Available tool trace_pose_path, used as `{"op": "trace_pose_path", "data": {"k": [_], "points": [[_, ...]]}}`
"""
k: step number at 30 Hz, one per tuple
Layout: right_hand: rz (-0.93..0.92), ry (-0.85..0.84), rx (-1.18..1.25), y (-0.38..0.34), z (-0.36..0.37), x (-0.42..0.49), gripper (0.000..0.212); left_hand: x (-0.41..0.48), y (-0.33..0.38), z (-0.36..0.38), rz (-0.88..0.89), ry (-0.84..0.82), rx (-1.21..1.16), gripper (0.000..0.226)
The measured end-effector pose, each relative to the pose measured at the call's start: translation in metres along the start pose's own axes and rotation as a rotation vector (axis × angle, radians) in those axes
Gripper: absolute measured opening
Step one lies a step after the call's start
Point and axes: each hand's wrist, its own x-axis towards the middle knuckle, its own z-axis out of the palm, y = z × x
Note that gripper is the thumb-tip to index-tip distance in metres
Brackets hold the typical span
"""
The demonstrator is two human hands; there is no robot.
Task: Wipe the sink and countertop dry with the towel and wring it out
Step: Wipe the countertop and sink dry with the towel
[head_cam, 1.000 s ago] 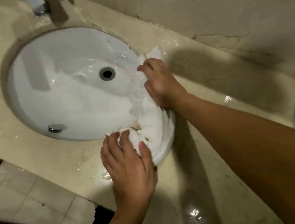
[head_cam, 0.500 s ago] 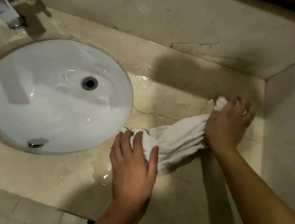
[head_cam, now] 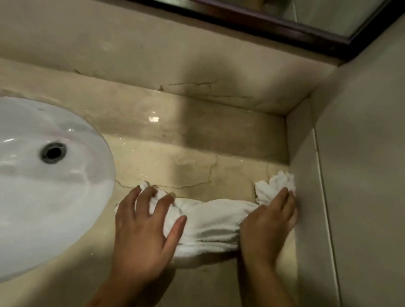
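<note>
One towel (head_cam: pixel 213 226) under left hand (head_cam: pixel 141 234), right hand (head_cam: pixel 266 226) against wall (head_cam: pixel 305 180).

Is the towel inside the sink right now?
No, the towel lies on the countertop to the right of the sink, stretched between the left hand and the right hand.
</note>
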Motion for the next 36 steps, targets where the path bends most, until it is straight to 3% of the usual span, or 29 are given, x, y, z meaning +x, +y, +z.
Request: {"op": "trace_pose_path", "data": {"k": [7, 12, 18, 22, 36], "points": [[0.034, 0.122, 0.110, -0.024, 0.017, 0.048, 0.059, 0.031, 0.010, 0.004, 0.044, -0.001, 0.015, 0.054], [-0.095, 0.031, 0.035, -0.042, 0.029, 0.105, 0.050, 0.068, 0.023, 0.008, 0.022, 0.038, 0.011, 0.052], [-0.285, -0.057, 0.078, -0.070, 0.042, 0.158, 0.069, 0.108, 0.032, 0.017, 0.040, 0.134, -0.020, 0.047], [-0.391, -0.066, 0.077, -0.069, 0.049, 0.163, 0.052, 0.110, 0.031, 0.024, 0.019, 0.171, 0.018, 0.047], [-0.582, -0.151, 0.098, -0.113, 0.061, 0.139, 0.061, 0.084, 0.010, 0.015, -0.135, 0.234, 0.042, 0.045]]}}
